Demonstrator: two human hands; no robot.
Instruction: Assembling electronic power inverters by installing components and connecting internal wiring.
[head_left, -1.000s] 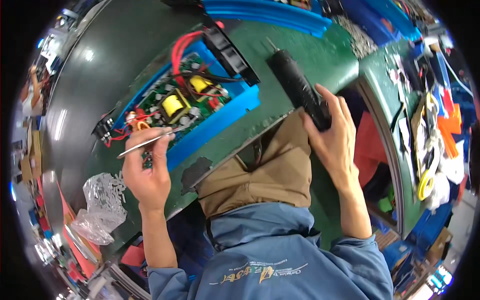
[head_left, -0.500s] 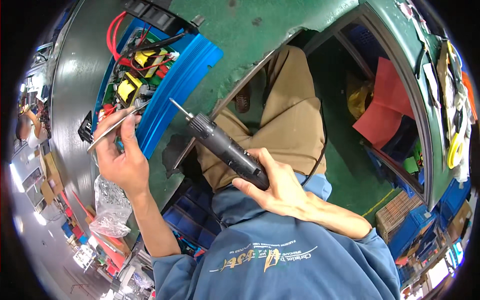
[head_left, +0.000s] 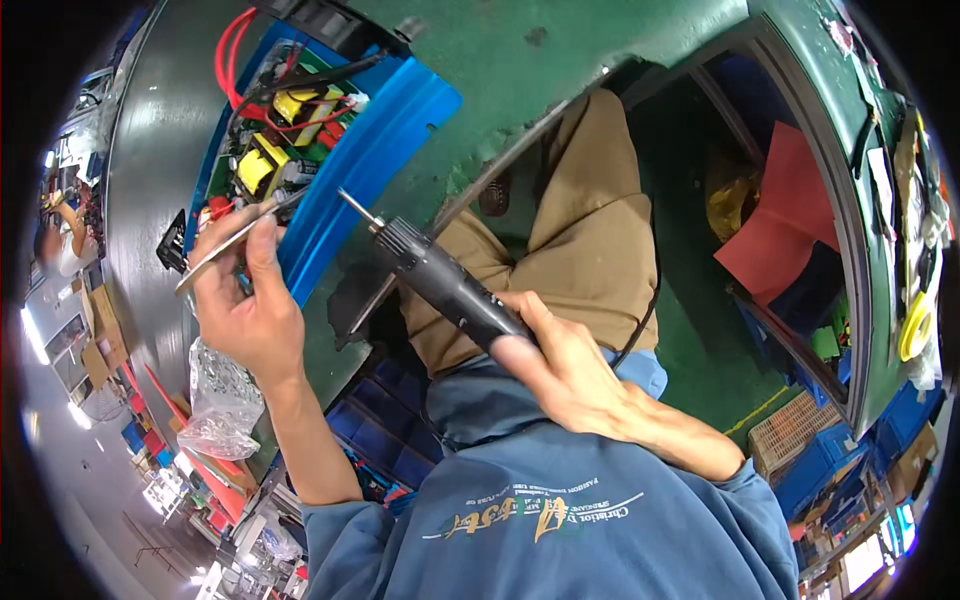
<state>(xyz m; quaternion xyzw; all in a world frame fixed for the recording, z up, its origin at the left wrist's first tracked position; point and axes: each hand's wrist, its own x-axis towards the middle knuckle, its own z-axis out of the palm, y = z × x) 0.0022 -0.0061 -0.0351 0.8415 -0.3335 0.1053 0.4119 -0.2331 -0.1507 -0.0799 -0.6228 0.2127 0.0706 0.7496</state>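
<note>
My left hand (head_left: 258,325) pinches a pair of slim metal tweezers (head_left: 225,250), their tip slanting over the near end of a blue metal housing (head_left: 375,150). Inside the housing lies a circuit board with yellow transformers (head_left: 262,168) and several small parts. My right hand (head_left: 575,375) is closed round the rear of a black electric screwdriver (head_left: 455,290). Its bit (head_left: 357,208) points up and left, close to the housing's right wall. Whether the bit touches the wall, I cannot tell.
Red wires (head_left: 228,65) loop from a black end piece with a fan-like frame (head_left: 330,28) at the housing's far end. A clear plastic bag (head_left: 222,405) hangs by my left forearm. The green bench edge (head_left: 520,150) runs before my lap; pink sheets (head_left: 775,215) sit in a shelf at right.
My right thumb has moved up onto the screwdriver's rear end. The housing appears slightly further right and lower in view; the left hand keeps its pinch on the tweezers.
</note>
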